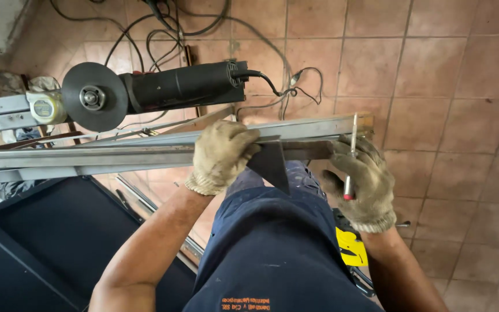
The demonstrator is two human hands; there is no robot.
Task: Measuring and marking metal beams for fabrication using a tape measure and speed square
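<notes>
Long grey steel bars [88, 153] lie across the view from the left edge to the right. My left hand [222, 155], in a worn beige glove, presses a dark metal square [272, 163] against the bars. My right hand [360, 182], also gloved, holds a thin metal scriber with a red end [352, 151] upright, its tip at the bar near the right end. A black angle grinder [163, 89] with a dark disc rests on the bars at the upper left.
A yellowish tape measure [44, 107] sits by the grinder disc. Black cables [168, 29] trail over the reddish tiled floor. A dark metal frame [41, 242] lies at lower left. A yellow tool [350, 245] shows beside my leg.
</notes>
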